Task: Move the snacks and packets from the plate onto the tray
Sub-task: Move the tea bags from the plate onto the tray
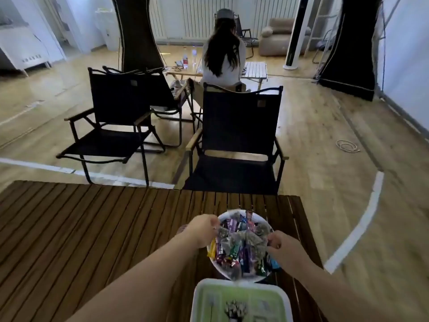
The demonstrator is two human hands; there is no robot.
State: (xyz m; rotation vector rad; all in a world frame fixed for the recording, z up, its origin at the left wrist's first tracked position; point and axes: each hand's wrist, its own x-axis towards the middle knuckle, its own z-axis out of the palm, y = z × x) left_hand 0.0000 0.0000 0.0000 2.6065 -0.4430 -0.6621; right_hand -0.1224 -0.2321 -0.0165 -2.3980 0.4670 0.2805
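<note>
Two hands, left [204, 228] and right [282, 246], pinch glossy crinkled packets [239, 246] heaped on a round white plate [220, 267]

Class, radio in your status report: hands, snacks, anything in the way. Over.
Left hand, right hand flank the plate, fingers curled into the snacks; grip unclear. Snacks piled on plate, none seen on tray. Path clear.

Dark slatted wooden table [92, 228], glossy foil packets [234, 252], cloth-seated chairs [236, 140]
</note>
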